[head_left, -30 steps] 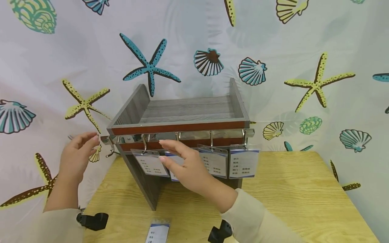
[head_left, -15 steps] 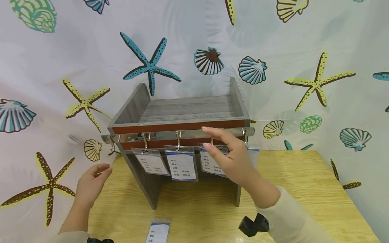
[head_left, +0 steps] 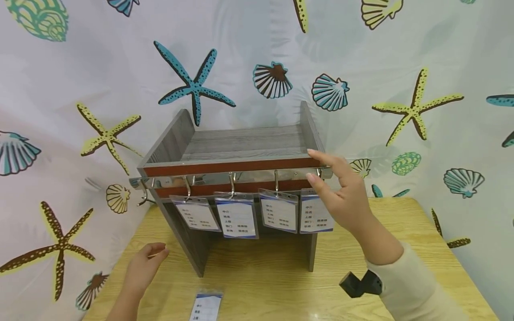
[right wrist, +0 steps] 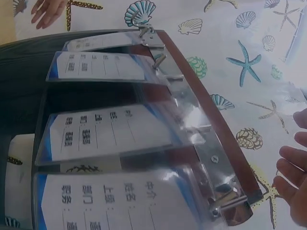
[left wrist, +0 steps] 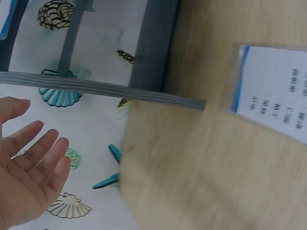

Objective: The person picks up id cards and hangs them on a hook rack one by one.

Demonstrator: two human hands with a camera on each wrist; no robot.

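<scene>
My right hand (head_left: pixel 347 198) is beside the right end of a metal hook rail (head_left: pixel 257 177), thumb and index finger apart with nothing between them. In the head view it overlaps the edge of the rightmost badge (head_left: pixel 315 214). Several clear-sleeved name badges hang from the rail's hooks in a row, among them one in the middle (head_left: pixel 237 218). The leftmost hook (head_left: pixel 143 194) sticks out past the row. Lower down, my left hand (head_left: pixel 144 267) hovers over the table's left side, fingers relaxed and holding nothing. Another badge (head_left: pixel 206 307) lies on the table to its right.
The rail runs along the red-brown front of a grey wooden shelf unit (head_left: pixel 249 142) with upright side panels. It stands on a wood-grain table (head_left: pixel 373 249). Behind hangs a white cloth (head_left: pixel 241 26) printed with shells and starfish.
My right hand has moved from the middle of the rail to its right end. My left hand has dropped from the rail's left end down and rightward toward the table.
</scene>
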